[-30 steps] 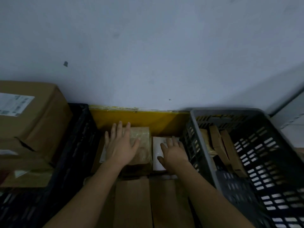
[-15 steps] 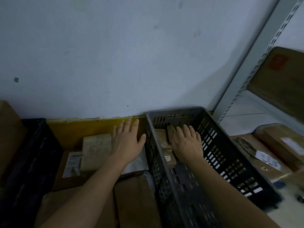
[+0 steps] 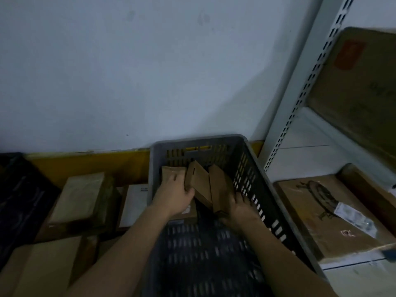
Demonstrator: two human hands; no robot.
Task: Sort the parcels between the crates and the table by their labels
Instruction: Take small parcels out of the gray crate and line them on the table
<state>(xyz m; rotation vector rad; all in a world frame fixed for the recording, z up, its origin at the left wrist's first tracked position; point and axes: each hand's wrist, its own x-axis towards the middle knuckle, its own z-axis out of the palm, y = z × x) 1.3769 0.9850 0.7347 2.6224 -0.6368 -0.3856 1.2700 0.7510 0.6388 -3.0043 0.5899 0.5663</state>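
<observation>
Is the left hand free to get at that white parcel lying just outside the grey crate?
Probably yes. The left hand is inside the grey crate, whose wall stands between it and the white parcel, but lifting over it looks easy.

Dim, bluish light throughout. Plain pale wall (image 3: 132,71) behind, scuffed and marked in places, with a yellow band (image 3: 85,162) along its foot. At right, a white slotted shelving upright (image 3: 300,93), leaning in the wide view, carrying a white shelf (image 3: 317,133).
</observation>
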